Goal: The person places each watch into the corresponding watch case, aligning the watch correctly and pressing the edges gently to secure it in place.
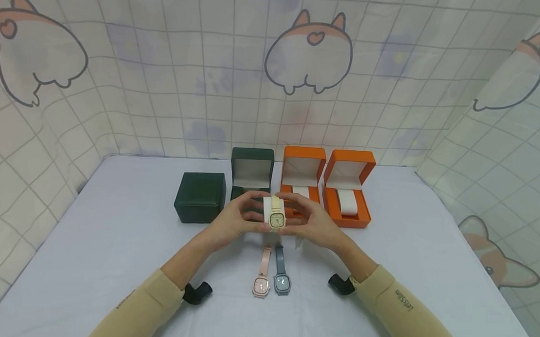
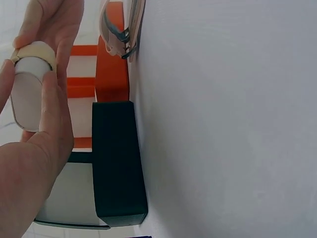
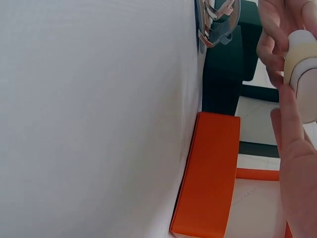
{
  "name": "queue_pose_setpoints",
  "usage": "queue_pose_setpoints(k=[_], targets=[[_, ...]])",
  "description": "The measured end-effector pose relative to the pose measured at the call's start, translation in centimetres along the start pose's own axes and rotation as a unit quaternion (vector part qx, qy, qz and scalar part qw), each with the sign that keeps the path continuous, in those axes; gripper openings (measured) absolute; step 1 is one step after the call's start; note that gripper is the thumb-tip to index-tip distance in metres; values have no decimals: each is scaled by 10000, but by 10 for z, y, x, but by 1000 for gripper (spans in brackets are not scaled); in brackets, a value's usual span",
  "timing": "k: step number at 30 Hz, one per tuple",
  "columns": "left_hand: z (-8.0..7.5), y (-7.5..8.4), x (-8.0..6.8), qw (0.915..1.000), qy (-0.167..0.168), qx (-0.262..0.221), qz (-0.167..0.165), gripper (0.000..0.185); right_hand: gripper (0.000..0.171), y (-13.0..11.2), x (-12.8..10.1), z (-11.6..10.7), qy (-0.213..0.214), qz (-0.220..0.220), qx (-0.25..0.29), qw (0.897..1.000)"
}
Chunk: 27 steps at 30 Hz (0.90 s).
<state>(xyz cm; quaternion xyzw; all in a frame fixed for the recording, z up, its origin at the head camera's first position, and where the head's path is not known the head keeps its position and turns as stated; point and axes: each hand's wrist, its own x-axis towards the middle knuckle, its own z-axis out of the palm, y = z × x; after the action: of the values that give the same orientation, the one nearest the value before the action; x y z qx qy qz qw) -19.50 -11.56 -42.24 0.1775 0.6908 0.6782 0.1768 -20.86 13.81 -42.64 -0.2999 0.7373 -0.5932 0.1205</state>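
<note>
- Pinching from both sides, the left hand (image 1: 233,219) and right hand (image 1: 314,223) hold a white cushion (image 1: 266,207) between thumbs and fingers; a cream-yellow square-faced wristwatch (image 1: 277,220) is wrapped round it, dial facing the wearer.
- "Let's Slim" reads along the right sleeve (image 1: 401,307); the dial's markings are too small to read.
- Near the hands at 6 o'clock lie a pink wristwatch (image 1: 261,285) and a blue-grey wristwatch (image 1: 282,283), side by side.
- Closed green box (image 1: 200,196) at 10 o'clock; open green box (image 1: 252,155) at 11; open orange boxes at 1 (image 1: 304,152) and 2 (image 1: 362,206), each with a white cushion.
- White tabletop (image 1: 116,232) stretches towards side edges at 9 and 3 o'clock; its far edge meets the checked curtain (image 1: 236,113) at 12.
</note>
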Motion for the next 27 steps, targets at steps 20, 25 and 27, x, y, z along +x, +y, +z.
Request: queue_pose_setpoints(k=[20,25,27], targets=[[-2,-4,1,9995,190,-187,-150,77,58,3,3,6,171,-546,-453,9973],[-3,-4,2,9996,183,-197,-127,77,57,5,4,8,282,-546,-516,9968],[-3,-4,2,9995,176,-230,-111,77,57,4,4,9,319,-533,-522,9967]])
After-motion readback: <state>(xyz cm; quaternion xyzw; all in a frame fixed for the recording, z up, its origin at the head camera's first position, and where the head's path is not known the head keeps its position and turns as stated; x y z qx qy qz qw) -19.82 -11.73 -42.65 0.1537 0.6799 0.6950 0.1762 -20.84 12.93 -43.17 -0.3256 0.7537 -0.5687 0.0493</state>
